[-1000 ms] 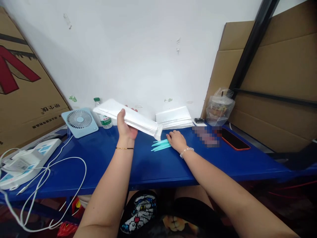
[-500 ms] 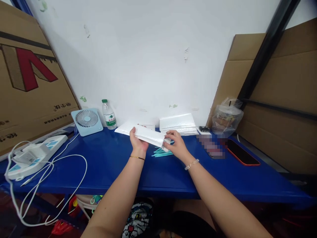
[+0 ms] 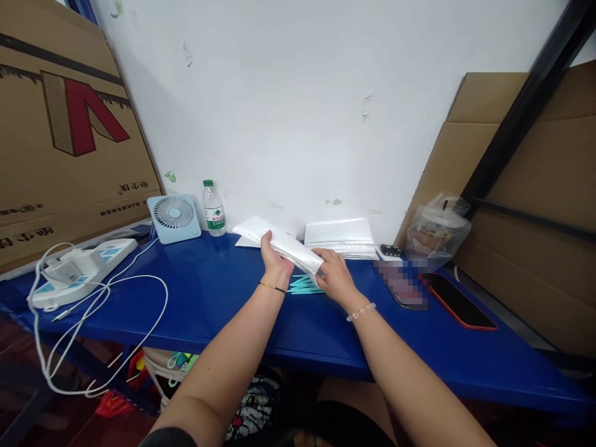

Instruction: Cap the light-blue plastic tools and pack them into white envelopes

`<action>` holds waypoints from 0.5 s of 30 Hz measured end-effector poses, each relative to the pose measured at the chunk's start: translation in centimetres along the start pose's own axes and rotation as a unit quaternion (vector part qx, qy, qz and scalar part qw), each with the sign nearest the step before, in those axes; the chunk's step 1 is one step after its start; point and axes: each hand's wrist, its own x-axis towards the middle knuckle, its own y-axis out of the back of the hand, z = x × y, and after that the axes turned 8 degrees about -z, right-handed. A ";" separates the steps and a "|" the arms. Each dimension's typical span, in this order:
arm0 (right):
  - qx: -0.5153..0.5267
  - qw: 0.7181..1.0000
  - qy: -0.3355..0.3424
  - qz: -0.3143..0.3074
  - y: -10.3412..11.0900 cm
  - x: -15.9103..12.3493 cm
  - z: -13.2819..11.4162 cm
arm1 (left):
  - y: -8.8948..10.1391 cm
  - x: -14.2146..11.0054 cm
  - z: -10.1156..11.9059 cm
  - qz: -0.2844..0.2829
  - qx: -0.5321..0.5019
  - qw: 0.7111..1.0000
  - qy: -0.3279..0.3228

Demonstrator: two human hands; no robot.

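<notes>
Over blue table [image 3: 321, 338], left hand [image 3: 277, 257] grips white packet [image 3: 293, 248]; right hand [image 3: 336, 276], lifted from teal strips [image 3: 304, 285], pinches its near end.

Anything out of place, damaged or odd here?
White cables trail in loose loops over the front edge of the blue table at left, untidy and perhaps easy to snag. The wall has scuffed patches. Blocky pixels hide something beside the phone.

Blue counter [image 3: 326, 338] against the wall
Fan [image 3: 174, 218], bottle [image 3: 213, 211], power strip [image 3: 84, 273], turquoise strips [image 3: 305, 284], perhaps plastic, and orange-edged phone [image 3: 460, 301].
</notes>
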 end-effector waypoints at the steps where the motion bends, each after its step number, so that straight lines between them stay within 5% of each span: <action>1: -0.017 1.000 0.006 -0.004 0.2 0.1 -0.2 | 0.0 0.2 0.2 0.006 0.006 1.000 -0.005; 5: -0.058 0.998 0.011 -0.009 1.5 0.2 0.3 | 0.0 1.7 2.2 0.001 0.034 0.998 -0.061; 11: -0.124 0.991 0.021 -0.048 2.8 -0.9 3.7 | 0.0 5.1 8.4 -0.064 0.189 0.965 -0.172; 13: -0.142 0.985 0.048 -0.085 2.6 -1.5 4.5 | 0.4 5.7 10.5 -0.098 0.327 0.908 -0.244; 15: -0.149 0.978 0.079 -0.121 2.3 -1.9 4.9 | 1.4 6.0 12.1 -0.134 0.519 0.802 -0.266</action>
